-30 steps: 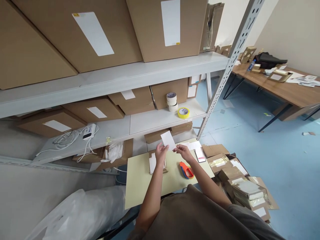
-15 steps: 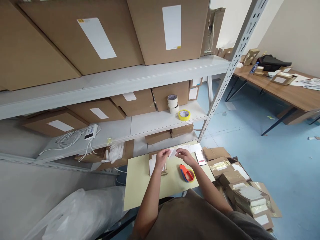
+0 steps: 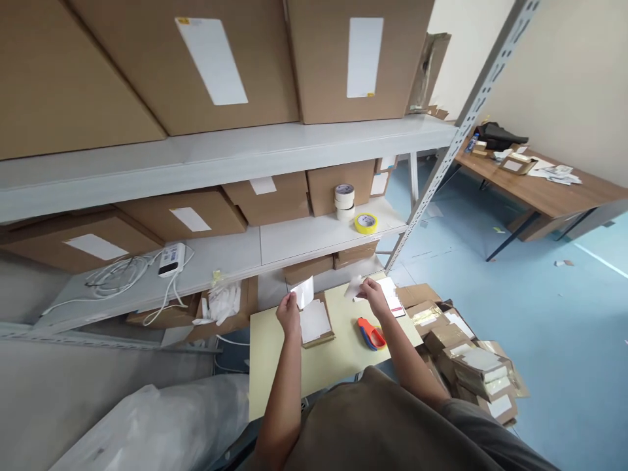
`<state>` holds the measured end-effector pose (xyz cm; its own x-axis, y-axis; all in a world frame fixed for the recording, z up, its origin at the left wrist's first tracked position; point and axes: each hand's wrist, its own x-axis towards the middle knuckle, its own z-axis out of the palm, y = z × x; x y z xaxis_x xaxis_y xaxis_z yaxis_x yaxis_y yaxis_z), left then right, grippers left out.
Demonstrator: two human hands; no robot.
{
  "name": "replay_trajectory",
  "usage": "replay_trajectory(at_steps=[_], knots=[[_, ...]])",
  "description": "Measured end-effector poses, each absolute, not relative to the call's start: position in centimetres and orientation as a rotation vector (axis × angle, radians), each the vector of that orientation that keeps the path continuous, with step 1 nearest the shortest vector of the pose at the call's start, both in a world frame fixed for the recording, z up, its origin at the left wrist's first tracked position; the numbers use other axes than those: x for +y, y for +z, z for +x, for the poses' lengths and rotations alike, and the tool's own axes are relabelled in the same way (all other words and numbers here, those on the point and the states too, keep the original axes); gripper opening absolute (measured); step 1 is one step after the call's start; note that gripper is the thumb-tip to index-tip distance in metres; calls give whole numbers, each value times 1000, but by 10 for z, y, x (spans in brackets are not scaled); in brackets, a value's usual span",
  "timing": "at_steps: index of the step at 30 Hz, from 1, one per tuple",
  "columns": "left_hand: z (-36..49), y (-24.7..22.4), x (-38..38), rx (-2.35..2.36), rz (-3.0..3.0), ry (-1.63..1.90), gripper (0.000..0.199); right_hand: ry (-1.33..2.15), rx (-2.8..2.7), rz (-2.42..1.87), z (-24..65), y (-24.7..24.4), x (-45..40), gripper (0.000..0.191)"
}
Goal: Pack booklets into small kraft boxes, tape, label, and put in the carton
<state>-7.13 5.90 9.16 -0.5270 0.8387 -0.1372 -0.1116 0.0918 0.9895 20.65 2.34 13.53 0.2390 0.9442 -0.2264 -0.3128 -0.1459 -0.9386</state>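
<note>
My left hand (image 3: 288, 315) pinches a glossy white paper slip (image 3: 303, 292) by its lower left corner. Below that slip, a small cardboard box (image 3: 330, 335) with a white sheet (image 3: 314, 320) on top lies on the pale yellow table (image 3: 275, 379). A smaller whitish piece of paper (image 3: 352, 287), somewhat blurred, is between the fingers of my right hand (image 3: 373, 297). Both hands are raised over the far half of the table, apart from each other. Nearer to me rests an orange and blue tape dispenser (image 3: 371, 333). Beyond my right hand lies a phone (image 3: 395, 305) with a lit screen.
A metal shelf (image 3: 314, 232) rises behind the table, bearing cartons, white tape rolls (image 3: 344, 201), a yellow tape roll (image 3: 366, 223) and a power strip (image 3: 172, 259). Packed parcels (image 3: 483, 366) pile up at the right. A big plastic bag (image 3: 161, 425) stands at left.
My hands, close together before over the box, have moved apart. The left went left with the glossy slip, the right keeps a smaller piece. The view has turned slightly.
</note>
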Motion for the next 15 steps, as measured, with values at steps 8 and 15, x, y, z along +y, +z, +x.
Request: replay_trajectory(at_steps=[8,15], knots=[[-172,104,32,1589,787,1579,50,1333,-823,-1388,64,104,47,37],[-295,107,-15,1844,820,1685,49,1611,-896,-1428,-102,63,92,34]])
